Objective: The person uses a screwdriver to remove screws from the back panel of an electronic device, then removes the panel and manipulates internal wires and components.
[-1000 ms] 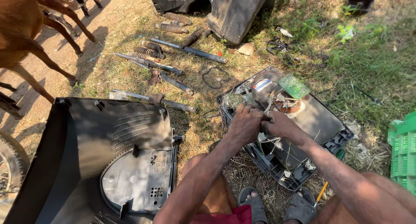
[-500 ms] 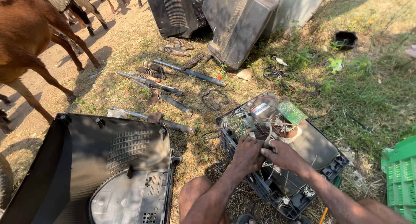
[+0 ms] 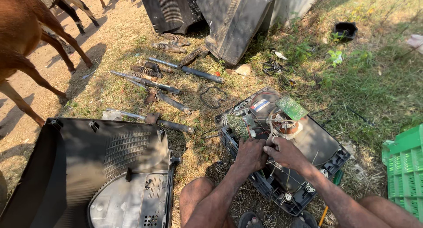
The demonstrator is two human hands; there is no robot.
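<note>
1. Two hands of ours work side by side on the opened television chassis (image 3: pixel 317 144) that lies on the grass in front of our knees.
2. Our left hand (image 3: pixel 250 155) is curled down over the near edge of the chassis, fingers bent into the wiring (image 3: pixel 275 168); we cannot tell exactly what it grips.
3. Our right hand (image 3: pixel 286 152) touches the left one, fingers closed around pale wires just below the copper-wound coil (image 3: pixel 286 124).
4. A green circuit board (image 3: pixel 291 107) stands tilted above the coil, and a second green board (image 3: pixel 238 124) sits at the chassis's left edge.
5. A black plastic television back shell (image 3: pixel 101 166) lies to our left on the ground, inner side up.
6. Beyond it, several rusty rods and springs (image 3: pixel 167 74) lie scattered on the dry grass.
7. More dark television casings (image 3: pixel 229 21) stand at the top, well apart from the hands.
8. A green plastic crate (image 3: pixel 405 166) sits at the right edge.
9. Legs of brown animals (image 3: pixel 31 47) show at the upper left.
</note>
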